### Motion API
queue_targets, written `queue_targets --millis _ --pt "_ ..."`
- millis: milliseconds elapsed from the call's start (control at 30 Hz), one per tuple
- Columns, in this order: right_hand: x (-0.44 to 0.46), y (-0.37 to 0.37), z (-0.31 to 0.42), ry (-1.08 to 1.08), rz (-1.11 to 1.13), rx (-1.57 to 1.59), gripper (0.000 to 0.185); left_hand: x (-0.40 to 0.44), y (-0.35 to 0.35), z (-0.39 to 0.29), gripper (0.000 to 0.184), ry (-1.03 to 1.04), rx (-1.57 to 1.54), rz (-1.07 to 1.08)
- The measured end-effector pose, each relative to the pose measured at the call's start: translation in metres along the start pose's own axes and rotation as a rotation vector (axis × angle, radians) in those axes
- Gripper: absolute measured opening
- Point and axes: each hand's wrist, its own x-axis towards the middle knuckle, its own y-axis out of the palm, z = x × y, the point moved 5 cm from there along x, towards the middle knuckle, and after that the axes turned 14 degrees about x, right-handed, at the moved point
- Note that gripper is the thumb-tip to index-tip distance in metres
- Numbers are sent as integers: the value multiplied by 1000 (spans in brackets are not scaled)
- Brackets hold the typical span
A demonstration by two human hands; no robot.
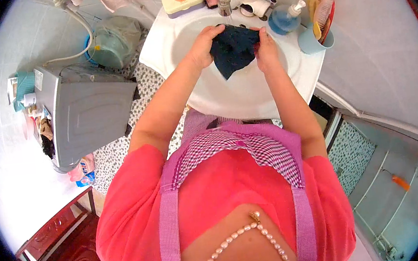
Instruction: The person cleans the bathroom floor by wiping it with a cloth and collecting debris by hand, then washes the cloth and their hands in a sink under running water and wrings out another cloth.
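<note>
A dark, nearly black cloth (234,50) is stretched between my two hands over the white washbasin (231,100). My left hand (203,45) grips its left edge, thumb on top. On the other side, my right hand (266,49) holds the right edge. The cloth hangs to a point at the bottom, above the bowl. Just behind it is the metal faucet (225,3), its spout over the cloth's upper edge. Whether water is running is hard to make out. The fingers beneath the cloth are partly hidden.
On the basin's rim stand a yellow-lidded soap box (183,1), a blue soap bottle (285,19) and a cup (315,40) with combs and brushes. To the left are a grey washing machine (96,108) and a bagged bucket (114,44). A dark red chair (70,254) stands lower left.
</note>
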Motion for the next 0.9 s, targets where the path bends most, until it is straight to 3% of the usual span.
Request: queue_targets --millis 33,100,133,200,233,300,367,467,500,600,633,667,733,767,900 --pt "0 1 -4 61 -12 -45 41 3 1 3 28 -39 -80 -8" --pt "-7 14 -6 -82 -33 -149 43 8 -3 9 46 -117 -135 -100" --pt "-11 20 -5 -154 -43 -200 45 13 -3 13 46 -162 -153 -65" --pt "-21 33 -11 7 145 -140 47 8 7 6 47 -252 -192 9" --pt "-27 38 -14 89 235 -109 49 3 9 4 42 -252 -173 -17" --pt "-23 38 -26 216 362 55 48 3 10 3 38 -219 -109 125" --pt "-8 31 -33 160 347 225 43 6 0 3 39 -238 -78 146" --pt "-1 16 -27 107 273 455 39 -7 -22 -15 44 -15 61 188" --pt "0 14 -21 91 243 524 38 -11 -32 -13 60 -18 198 189" --pt "-8 25 -8 141 302 569 38 -21 -56 6 65 -142 829 238" --pt "-13 32 -5 176 330 584 38 -24 -60 14 75 -238 976 267" --pt "-19 41 -3 212 360 597 38 -23 -52 19 79 -179 1207 283" --pt "-21 51 -5 263 402 609 39 -20 -36 17 81 24 1085 311" --pt "-21 52 -8 280 411 609 39 -3 -33 33 72 81 673 387" --pt "-30 54 -2 284 457 553 44 1 -12 37 53 -26 -105 534"
